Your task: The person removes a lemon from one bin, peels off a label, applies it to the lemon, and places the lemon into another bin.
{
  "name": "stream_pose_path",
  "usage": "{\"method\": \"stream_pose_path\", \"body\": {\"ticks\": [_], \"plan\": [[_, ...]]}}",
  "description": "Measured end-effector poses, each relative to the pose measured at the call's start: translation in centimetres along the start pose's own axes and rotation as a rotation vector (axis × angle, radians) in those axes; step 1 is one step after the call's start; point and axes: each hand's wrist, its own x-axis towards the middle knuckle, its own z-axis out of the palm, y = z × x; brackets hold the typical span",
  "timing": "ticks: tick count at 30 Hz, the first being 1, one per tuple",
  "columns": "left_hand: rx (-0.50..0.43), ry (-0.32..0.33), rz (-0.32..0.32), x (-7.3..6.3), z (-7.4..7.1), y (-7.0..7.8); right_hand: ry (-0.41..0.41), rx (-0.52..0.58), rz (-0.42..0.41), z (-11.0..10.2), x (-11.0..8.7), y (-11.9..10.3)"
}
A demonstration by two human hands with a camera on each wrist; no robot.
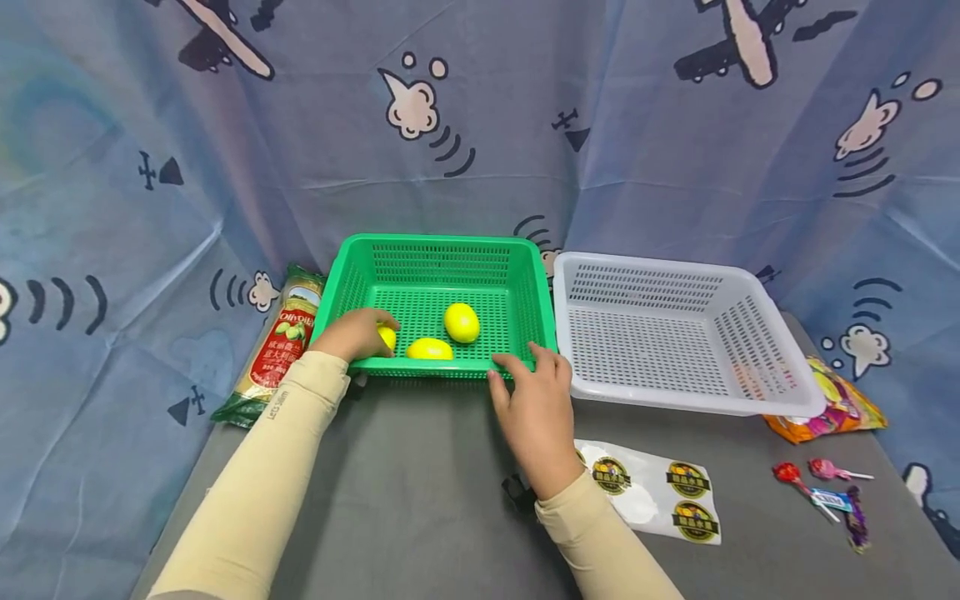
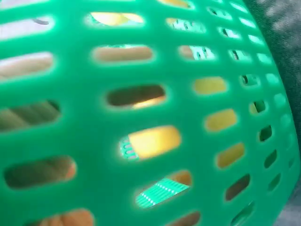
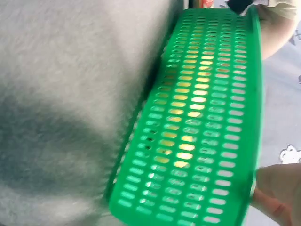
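Note:
A green slotted basket (image 1: 442,365) stands before me with yellow lemons in it. One lemon (image 1: 461,323) lies near its middle and another lemon (image 1: 429,349) by the near wall. My left hand (image 1: 356,335) reaches over the near left corner, its curled fingers on a third lemon (image 1: 387,337), which they partly cover. Through the slots in the left wrist view, yellow lemon skin (image 2: 155,141) shows beside the fingers. At the near right of the basket, my right hand (image 1: 536,417) holds the rim, thumb outside and fingers over the top.
To the right sits a white slotted basket (image 1: 645,350), with an orange candy bag (image 1: 843,408) behind its corner. A pasta packet (image 1: 281,350) leans at the left. A sticker sheet (image 1: 652,492), a red lollipop (image 1: 789,473) and other sweets lie on the grey table (image 1: 420,500).

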Motion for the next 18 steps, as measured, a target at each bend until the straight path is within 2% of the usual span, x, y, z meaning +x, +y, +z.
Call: {"method": "stream_pose_path", "body": {"ticks": [2,4,7,9,11,12,14,16,18], "plan": [[-0.051,0.044,0.023,0.0,0.1,-0.2,0.031,-0.01,-0.009,0.2,0.1,0.1],[-0.142,0.106,0.036,-0.2,-0.1,-0.1,0.054,-0.019,-0.021,0.3,0.1,0.2],[-0.406,0.189,0.046,-1.3,-1.1,0.7,0.082,-0.03,-0.046,0.3,0.2,0.2],[-0.585,0.219,0.046,-2.7,-1.9,1.8,0.085,-0.031,-0.055,0.3,0.3,0.2],[-0.702,0.233,0.063,-4.4,-2.3,3.1,0.089,-0.035,-0.058,0.3,0.3,0.3],[-0.72,0.237,0.077,-5.4,-2.2,3.8,0.088,-0.036,-0.057,0.3,0.3,0.4],[-0.662,0.262,0.111,-7.2,-1.4,5.0,0.089,-0.037,-0.055,0.3,0.3,0.5],[-0.56,0.299,0.142,-9.0,0.4,6.1,0.096,-0.042,-0.061,0.4,0.3,0.6],[-0.441,0.353,0.152,-10.6,3.0,7.0,0.097,-0.044,-0.071,0.4,0.4,0.6]]}}
